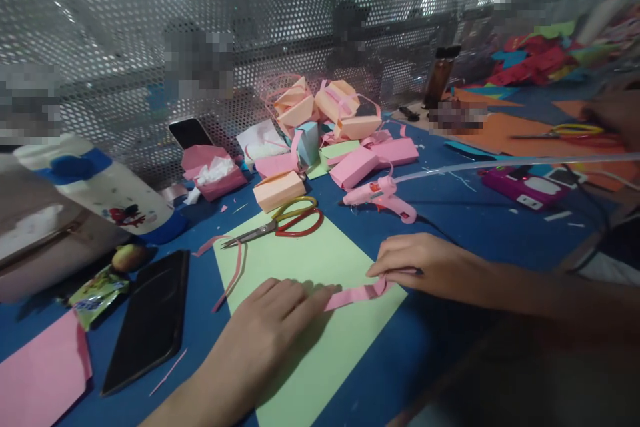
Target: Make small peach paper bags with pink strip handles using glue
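Note:
A pink paper strip (pixel 354 295) stretches between my two hands, low over a light green sheet of paper (pixel 320 360). My left hand (pixel 273 323) rests on the sheet, its thumb and fingers closed on the strip's left end. At the other end my right hand (pixel 417 267) pinches the strip, which curls up beside the thumb. Scissors (pixel 273 223) with one yellow and one red handle lie partly on the sheet's far edge, blades pointing left. Thin pink paper strips (pixel 235 273) lie by the blades. Behind my right hand sits a pink glue gun (pixel 383 197) with a clear glue stick.
Folded paper boxes (pixel 355 167) are piled against the perforated metal screen (pixel 280 20). On the left are a white bottle (pixel 120 200), a black phone (pixel 150 313) and pink paper (pixel 45 373). At right lie a purple box (pixel 525 187) and orange paper (pixel 530 133), with another person's hand (pixel 613 117).

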The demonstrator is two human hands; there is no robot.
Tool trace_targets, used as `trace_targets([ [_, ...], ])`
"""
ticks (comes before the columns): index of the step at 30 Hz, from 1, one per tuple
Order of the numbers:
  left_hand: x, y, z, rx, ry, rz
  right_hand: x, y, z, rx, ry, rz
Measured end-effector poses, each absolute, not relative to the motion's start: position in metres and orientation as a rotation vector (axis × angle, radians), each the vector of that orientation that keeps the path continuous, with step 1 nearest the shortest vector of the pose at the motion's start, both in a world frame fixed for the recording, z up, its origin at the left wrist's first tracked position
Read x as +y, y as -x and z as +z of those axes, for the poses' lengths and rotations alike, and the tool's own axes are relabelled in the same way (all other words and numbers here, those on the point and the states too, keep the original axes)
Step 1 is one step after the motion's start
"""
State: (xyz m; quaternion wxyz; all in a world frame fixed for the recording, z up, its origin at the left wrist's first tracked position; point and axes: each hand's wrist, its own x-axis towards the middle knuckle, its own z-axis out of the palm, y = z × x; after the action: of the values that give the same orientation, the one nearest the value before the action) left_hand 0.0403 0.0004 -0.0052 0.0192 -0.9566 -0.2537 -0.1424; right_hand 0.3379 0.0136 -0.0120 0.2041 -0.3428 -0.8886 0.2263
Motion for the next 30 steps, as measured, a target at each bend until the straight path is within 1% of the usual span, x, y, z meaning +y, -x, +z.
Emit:
trace_targets([
  [4, -0.001, -0.016, 0.0, -0.837, 2.974, -0.468, 0.015, -0.335, -0.014, -2.435, 0.94, 0.667],
  [7, -0.005, 0.002, 0.004, -0.914, 2.918, -0.394, 0.015, -0.331, -0.015, -2.434, 0.909, 0.684],
  [12, -0.012, 0.006, 0.003, -0.817, 2.838, -0.168, 0.014, -0.322, -0.013, -2.468, 0.884, 0.663],
  [16, -0.012, -0.014, -0.009, -0.696, 2.907, -0.144, 0.013, -0.319, -0.013, -2.525, 0.87, 0.622],
  [19, -0.011, -0.025, -0.017, -0.601, 2.983, -0.115, 0.011, -0.32, -0.017, -2.572, 0.838, 0.499],
  [23, -0.01, -0.028, -0.022, -0.581, 3.055, -0.128, 0.009, -0.321, -0.02, -2.641, 0.765, 0.223],
  [30, -0.011, -0.026, -0.027, -0.558, 2.984, -0.043, 0.004, -0.316, -0.022, -2.727, 0.743, -0.111],
])
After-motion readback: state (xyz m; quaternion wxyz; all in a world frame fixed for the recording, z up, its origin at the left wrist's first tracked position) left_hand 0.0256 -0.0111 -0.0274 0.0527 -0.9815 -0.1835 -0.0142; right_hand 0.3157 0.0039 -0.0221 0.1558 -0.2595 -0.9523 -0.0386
